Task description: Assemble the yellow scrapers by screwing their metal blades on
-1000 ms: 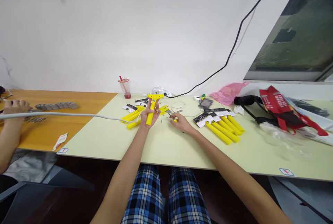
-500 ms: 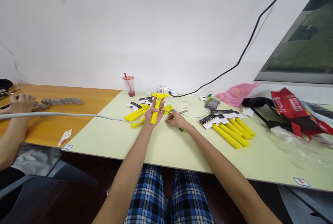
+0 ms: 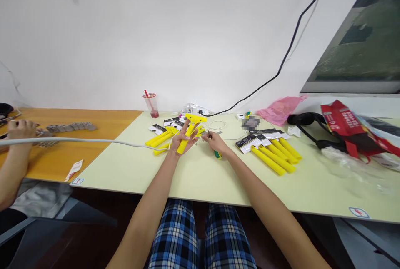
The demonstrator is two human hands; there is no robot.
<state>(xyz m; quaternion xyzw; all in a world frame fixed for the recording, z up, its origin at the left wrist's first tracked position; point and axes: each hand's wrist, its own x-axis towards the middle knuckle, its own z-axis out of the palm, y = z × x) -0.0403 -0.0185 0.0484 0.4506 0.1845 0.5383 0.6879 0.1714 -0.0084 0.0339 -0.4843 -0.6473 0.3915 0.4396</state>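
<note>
A T-shaped yellow scraper (image 3: 186,138) lies tilted across the palm of my left hand (image 3: 178,144), its wide head pointing up and away from me. My thumb rests at the handle while the other fingers spread behind it. Just to the right, my right hand (image 3: 216,142) is closed on a screwdriver (image 3: 218,155). Its green and yellow handle shows below the palm, and a thin dark shaft pokes out near the fingertips. The two hands are apart, above the pale table. Packaged yellow scrapers (image 3: 159,139) lie behind my left hand.
More packaged yellow scrapers (image 3: 275,158) lie to the right. A lidded cup (image 3: 153,106), a power strip (image 3: 193,108) and a pink bag (image 3: 283,110) stand along the wall. A white cable (image 3: 93,140) crosses at left. A co-worker's hand (image 3: 21,130) is at the orange table.
The scraper in my left hand has tilted, its head turning to the right. My right hand has lifted slightly and turned, showing more of the screwdriver handle. The view has shifted slightly.
</note>
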